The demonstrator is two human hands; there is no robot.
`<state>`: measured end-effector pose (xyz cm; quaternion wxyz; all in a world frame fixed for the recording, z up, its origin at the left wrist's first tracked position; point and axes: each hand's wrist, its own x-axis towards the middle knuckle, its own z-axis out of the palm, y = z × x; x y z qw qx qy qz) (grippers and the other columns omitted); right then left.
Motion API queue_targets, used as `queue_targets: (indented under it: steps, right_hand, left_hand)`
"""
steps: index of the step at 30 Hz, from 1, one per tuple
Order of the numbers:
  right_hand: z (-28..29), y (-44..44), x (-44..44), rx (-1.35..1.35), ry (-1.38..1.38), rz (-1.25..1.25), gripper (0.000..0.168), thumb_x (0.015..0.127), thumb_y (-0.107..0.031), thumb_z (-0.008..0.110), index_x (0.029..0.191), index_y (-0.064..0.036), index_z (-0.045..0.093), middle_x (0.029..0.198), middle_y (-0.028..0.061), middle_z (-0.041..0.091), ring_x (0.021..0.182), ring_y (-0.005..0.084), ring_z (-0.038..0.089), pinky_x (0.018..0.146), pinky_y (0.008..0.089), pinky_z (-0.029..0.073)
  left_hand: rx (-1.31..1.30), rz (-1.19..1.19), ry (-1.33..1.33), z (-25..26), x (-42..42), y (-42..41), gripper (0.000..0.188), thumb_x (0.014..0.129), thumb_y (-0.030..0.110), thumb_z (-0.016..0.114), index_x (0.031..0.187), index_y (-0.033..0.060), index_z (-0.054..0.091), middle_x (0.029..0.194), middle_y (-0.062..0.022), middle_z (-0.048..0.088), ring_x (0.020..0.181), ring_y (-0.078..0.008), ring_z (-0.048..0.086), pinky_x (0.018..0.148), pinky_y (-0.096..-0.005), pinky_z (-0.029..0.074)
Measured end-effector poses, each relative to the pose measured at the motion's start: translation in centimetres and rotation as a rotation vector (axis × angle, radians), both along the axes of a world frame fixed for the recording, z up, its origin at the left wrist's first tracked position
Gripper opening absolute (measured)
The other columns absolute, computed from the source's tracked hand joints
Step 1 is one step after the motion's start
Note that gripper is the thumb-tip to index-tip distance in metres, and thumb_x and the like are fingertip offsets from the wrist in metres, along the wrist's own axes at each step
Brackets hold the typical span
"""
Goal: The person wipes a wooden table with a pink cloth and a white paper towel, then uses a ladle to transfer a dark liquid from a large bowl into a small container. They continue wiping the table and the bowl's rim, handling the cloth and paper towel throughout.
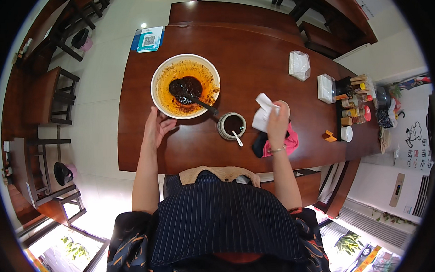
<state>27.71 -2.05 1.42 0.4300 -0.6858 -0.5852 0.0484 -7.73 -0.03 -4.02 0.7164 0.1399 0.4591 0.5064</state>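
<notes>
A white bowl stands on the table, its inside smeared with orange oil and dark sauce. In it rests a black ladle, with the handle over the rim. My left hand is at the bowl's near left side, fingers apart; whether it touches the rim I cannot tell. A white paper napkin is held in my right hand. Partly hidden behind that hand is a round pale object. Between my hands sits a small patterned jar of dark sauce with a white spoon in it.
A pink and black cloth lies below my right hand. Packs of tissues and a rack of condiment bottles stand to the right. A card with a printed code lies at the far left corner of the wooden table.
</notes>
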Motion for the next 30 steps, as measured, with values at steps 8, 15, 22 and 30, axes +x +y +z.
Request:
queue_targets:
  steps: [8, 15, 22, 30]
  right_hand:
    - [-5.3, 1.8, -3.8, -0.29, 0.201, 0.447, 0.014, 0.082, -0.011, 0.052, 0.091, -0.005, 0.061, 0.079, 0.0142, 0.05, 0.078, 0.0307, 0.051, 0.07, 0.0373, 0.041]
    - [-4.3, -4.2, -2.5, -0.232, 0.123, 0.421, 0.018, 0.082, -0.006, 0.054, 0.098, -0.004, 0.062, 0.082, 0.0139, 0.054, 0.079, 0.0284, 0.054, 0.07, 0.0352, 0.043]
    - [-4.9, -7.2, -3.0, -0.219, 0.268, 0.448, 0.023, 0.084, -0.001, 0.052, 0.104, -0.002, 0.061, 0.086, 0.0134, 0.057, 0.076, 0.0266, 0.057, 0.068, 0.0319, 0.046]
    - [-4.3, -8.7, 0.8, -0.253, 0.351, 0.223, 0.014, 0.083, 0.001, 0.051, 0.09, -0.001, 0.062, 0.076, 0.008, 0.058, 0.07, 0.0173, 0.056, 0.062, 0.0252, 0.043]
  left_hand:
    - [0.141, -0.383, 0.307, -0.7, 8.1, -6.1, 0.059, 0.08, 0.009, 0.063, 0.131, 0.0035, 0.036, 0.122, -0.0131, 0.044, 0.078, -0.0155, 0.058, 0.068, -0.0266, 0.052]
    - [0.569, -0.533, 0.775, -0.7, 13.9, -4.1, 0.087, 0.067, 0.008, 0.073, 0.139, 0.0062, 0.023, 0.135, -0.018, 0.031, 0.095, -0.0204, 0.052, 0.079, -0.0274, 0.046]
    - [0.632, -0.535, 0.879, -2.1, 14.2, -4.3, 0.079, 0.072, 0.009, 0.069, 0.139, 0.0106, 0.027, 0.134, -0.017, 0.035, 0.091, -0.0195, 0.053, 0.079, -0.0272, 0.046]
    - [0.538, -0.501, 0.848, -0.9, 14.0, -5.0, 0.072, 0.073, 0.009, 0.069, 0.136, 0.0096, 0.032, 0.131, -0.0157, 0.037, 0.082, -0.0176, 0.054, 0.076, -0.0267, 0.046]
